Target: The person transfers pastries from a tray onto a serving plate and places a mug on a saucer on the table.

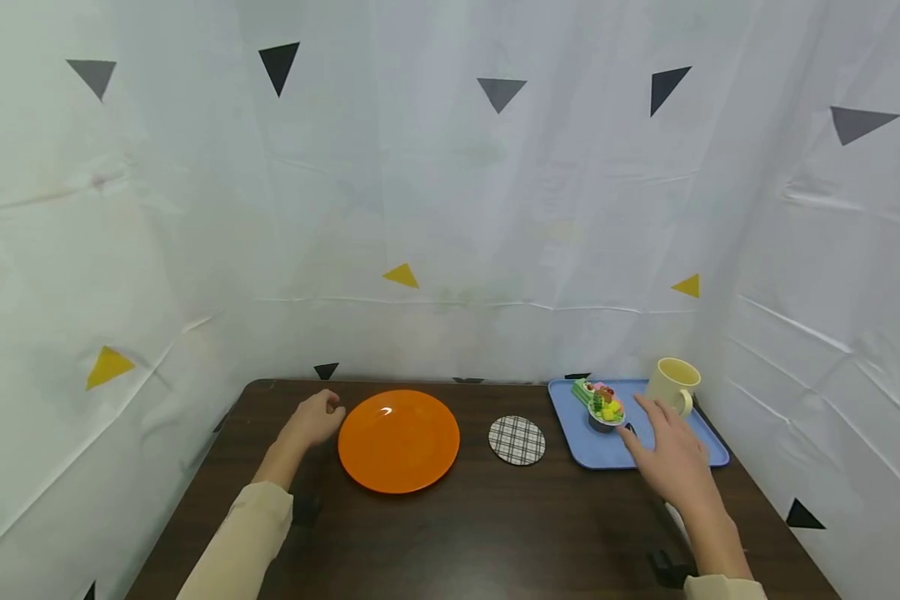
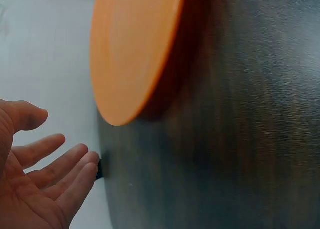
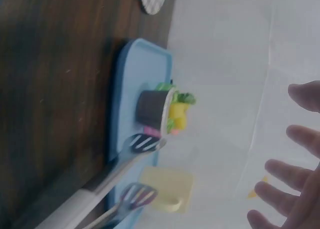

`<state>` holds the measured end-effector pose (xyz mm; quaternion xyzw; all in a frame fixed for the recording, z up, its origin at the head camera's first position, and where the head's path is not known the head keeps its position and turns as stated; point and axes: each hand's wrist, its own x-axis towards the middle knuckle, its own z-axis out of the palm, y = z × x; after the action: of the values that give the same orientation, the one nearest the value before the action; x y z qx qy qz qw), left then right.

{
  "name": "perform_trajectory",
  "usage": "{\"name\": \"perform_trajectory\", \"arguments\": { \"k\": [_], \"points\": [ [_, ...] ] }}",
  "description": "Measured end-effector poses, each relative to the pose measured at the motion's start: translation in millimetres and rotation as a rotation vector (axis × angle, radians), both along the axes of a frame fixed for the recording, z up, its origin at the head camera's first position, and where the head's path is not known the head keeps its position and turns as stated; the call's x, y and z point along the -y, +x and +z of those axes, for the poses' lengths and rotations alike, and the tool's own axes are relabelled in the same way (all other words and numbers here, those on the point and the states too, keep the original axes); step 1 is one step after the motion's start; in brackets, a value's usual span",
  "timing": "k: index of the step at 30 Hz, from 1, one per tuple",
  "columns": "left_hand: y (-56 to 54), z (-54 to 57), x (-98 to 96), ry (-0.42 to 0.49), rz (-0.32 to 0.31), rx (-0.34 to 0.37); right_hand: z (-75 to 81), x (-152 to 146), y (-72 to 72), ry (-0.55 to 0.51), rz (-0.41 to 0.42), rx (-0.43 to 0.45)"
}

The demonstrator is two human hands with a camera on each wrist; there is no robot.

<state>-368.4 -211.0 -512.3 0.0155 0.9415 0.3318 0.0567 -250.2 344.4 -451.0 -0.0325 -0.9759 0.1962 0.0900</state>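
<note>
My left hand [image 1: 315,419] hovers beside the left rim of an orange plate [image 1: 399,442], fingers loosely bent and holding nothing; the left wrist view shows its palm and spread fingers apart from the plate. Over the front of a blue tray [image 1: 594,452] is my right hand [image 1: 671,458], fingers spread and nothing in them. The tray bears a dark cup of colourful food pieces [image 3: 156,109] and a pale yellow mug [image 1: 671,382]. Two slotted utensils, one a slotted turner [image 3: 142,143] and another slotted head [image 3: 135,196], extend over the tray, mostly hidden under my right hand in the head view.
A round checked coaster [image 1: 517,440] lies between plate and tray. The dark wooden table [image 1: 457,533] ends at a white curtain [image 1: 450,208] with printed triangles behind and at both sides. A green piece [image 1: 581,387] lies by the cup on the tray.
</note>
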Motion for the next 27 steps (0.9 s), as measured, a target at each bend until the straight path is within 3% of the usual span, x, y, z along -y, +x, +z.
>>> {"name": "perform_trajectory", "arguments": {
  "k": [7,17,22,27],
  "points": [
    [0.9,-16.7,3.1,0.024,0.037,0.059,-16.1,-23.8,16.0,0.02,-0.055,0.048],
    [4.7,-25.6,2.0,-0.003,0.043,0.091,-43.0,-52.3,25.7,-0.063,-0.153,0.309],
    [7.8,-31.6,1.9,0.064,0.055,0.086,-55.8,-61.2,33.1,-0.096,-0.172,0.366],
    [1.0,-43.1,1.4,0.149,0.081,0.09,-62.8,-65.3,36.5,-0.14,-0.177,0.386]
  ]
}}
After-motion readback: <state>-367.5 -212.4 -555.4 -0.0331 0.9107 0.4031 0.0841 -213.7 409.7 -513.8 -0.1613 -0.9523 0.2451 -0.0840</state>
